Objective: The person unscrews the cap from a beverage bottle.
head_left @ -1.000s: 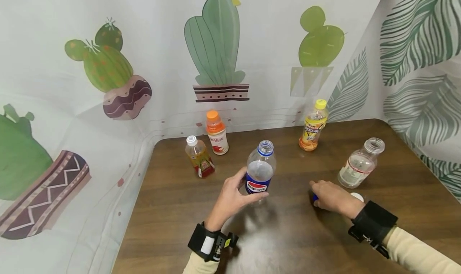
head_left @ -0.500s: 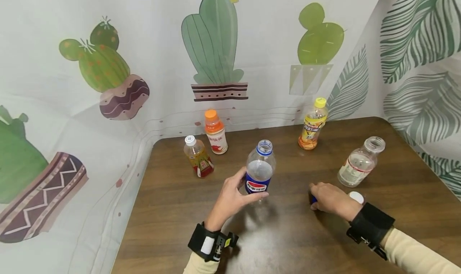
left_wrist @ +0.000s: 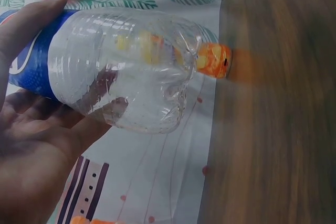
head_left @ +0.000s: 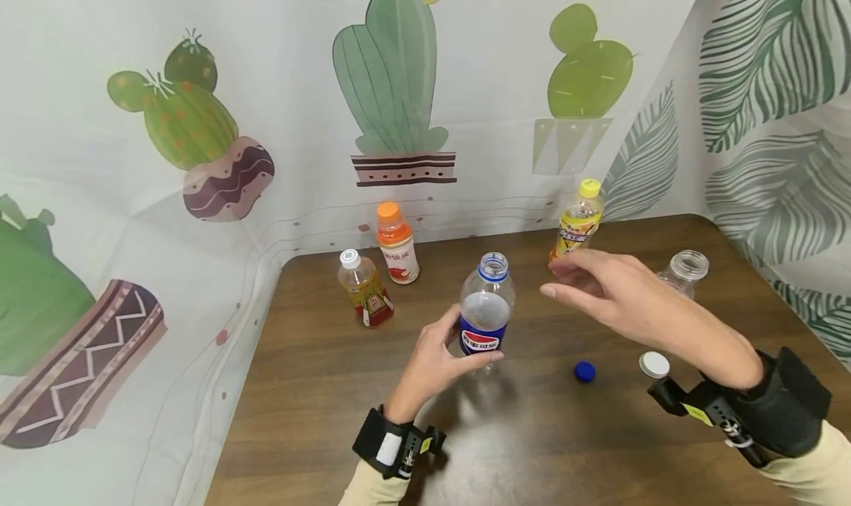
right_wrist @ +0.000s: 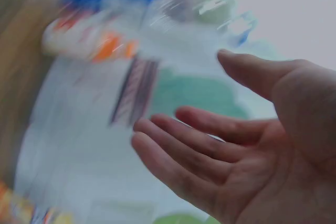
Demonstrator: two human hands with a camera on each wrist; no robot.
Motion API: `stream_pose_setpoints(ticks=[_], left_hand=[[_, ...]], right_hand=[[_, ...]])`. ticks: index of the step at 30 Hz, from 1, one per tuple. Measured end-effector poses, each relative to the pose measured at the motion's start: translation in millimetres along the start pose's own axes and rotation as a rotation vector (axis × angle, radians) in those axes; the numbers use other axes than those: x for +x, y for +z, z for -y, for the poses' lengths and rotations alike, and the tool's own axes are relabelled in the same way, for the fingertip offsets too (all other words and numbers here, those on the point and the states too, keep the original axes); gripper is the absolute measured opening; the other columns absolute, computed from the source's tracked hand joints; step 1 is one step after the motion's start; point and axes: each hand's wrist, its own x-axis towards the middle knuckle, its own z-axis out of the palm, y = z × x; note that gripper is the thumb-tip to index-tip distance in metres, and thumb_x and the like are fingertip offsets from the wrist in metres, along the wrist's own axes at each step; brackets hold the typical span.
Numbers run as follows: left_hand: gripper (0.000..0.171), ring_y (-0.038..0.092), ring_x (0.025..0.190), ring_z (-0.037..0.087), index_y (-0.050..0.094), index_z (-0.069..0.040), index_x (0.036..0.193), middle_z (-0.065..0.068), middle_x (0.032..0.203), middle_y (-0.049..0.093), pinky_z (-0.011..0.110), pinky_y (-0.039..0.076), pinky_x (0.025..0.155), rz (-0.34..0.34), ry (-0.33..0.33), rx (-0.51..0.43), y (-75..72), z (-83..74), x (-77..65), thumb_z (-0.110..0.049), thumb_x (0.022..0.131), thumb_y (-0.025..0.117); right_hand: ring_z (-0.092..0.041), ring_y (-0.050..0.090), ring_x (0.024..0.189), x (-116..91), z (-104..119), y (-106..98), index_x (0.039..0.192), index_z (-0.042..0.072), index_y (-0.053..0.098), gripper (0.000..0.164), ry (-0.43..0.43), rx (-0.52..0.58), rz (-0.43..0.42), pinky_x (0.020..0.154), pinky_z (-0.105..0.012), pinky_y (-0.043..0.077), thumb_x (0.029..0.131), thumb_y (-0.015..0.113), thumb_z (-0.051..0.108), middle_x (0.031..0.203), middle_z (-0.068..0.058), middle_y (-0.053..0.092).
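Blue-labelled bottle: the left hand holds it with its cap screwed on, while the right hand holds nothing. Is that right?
Not quite: the bottle is uncapped. The head view shows it open at the top, with a blue cap lying on the table. The left hand does hold it.

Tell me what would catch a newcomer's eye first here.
Probably the uncapped Pepsi bottle in the left hand, near the middle of the head view. Next, the empty right hand, in the air to the bottle's right, and the blue cap on the table below it. The tall green cactus on the pale backdrop, top centre, might follow.
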Motion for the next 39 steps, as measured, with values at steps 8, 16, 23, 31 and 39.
stream_pose_setpoints(ticks=[8, 16, 23, 31, 39], left_hand=[[0.065, 0.063, 0.115, 0.010, 0.051, -0.028, 0.136, -0.005, 0.127, 0.064, 0.031, 0.053, 0.097, 0.044, 0.057, -0.022, 13.4, -8.7, 8.1, -0.032, 0.080, 0.084], [0.067, 0.064, 0.113, 0.009, 0.050, -0.025, 0.137, -0.003, 0.127, 0.065, 0.029, 0.054, 0.096, 0.071, 0.087, -0.017, 20.9, -12.8, 13.8, -0.029, 0.079, 0.084], [0.079, 0.059, 0.119, 0.007, 0.039, -0.037, 0.145, -0.009, 0.134, 0.060, 0.034, 0.049, 0.102, 0.074, 0.050, 0.022, 25.5, -14.1, 11.5, -0.035, 0.079, 0.083], [0.090, 0.033, 0.147, 0.017, 0.028, -0.037, 0.153, -0.007, 0.159, 0.034, 0.053, 0.033, 0.115, 0.043, 0.027, 0.110, 25.2, -8.1, 10.5, -0.041, 0.081, 0.081], [0.068, 0.039, 0.143, 0.014, 0.043, -0.029, 0.148, -0.005, 0.152, 0.044, 0.045, 0.035, 0.116, -0.050, 0.164, 0.139, 12.5, -1.4, 8.1, -0.030, 0.088, 0.076]], right_hand=[[-0.018, 0.069, 0.100, 7, 41, -1, 0.127, 0.016, 0.061, 0.049, -0.001, 0.119, -0.047, 0.086, -0.042, 0.055, 0.088, 0.074, 0.041, 0.118, 0.000, 0.069], [-0.015, 0.067, 0.096, 6, 30, 12, 0.124, 0.014, 0.058, 0.056, -0.031, 0.116, -0.106, 0.082, -0.036, 0.056, 0.080, 0.083, 0.038, 0.109, 0.003, 0.068], [-0.015, 0.067, 0.093, 6, 28, 13, 0.125, 0.014, 0.057, 0.055, -0.060, 0.101, -0.131, 0.080, -0.036, 0.056, 0.080, 0.083, 0.034, 0.109, 0.003, 0.066], [-0.026, 0.067, 0.096, 7, 18, 6, 0.130, 0.009, 0.055, 0.060, -0.010, 0.070, -0.162, 0.081, -0.046, 0.055, 0.082, 0.081, 0.033, 0.116, -0.008, 0.065], [-0.023, 0.064, 0.092, 7, -10, -3, 0.128, 0.006, 0.053, 0.054, 0.042, 0.054, -0.257, 0.076, -0.009, 0.046, 0.086, 0.079, 0.028, 0.110, -0.009, 0.062]])
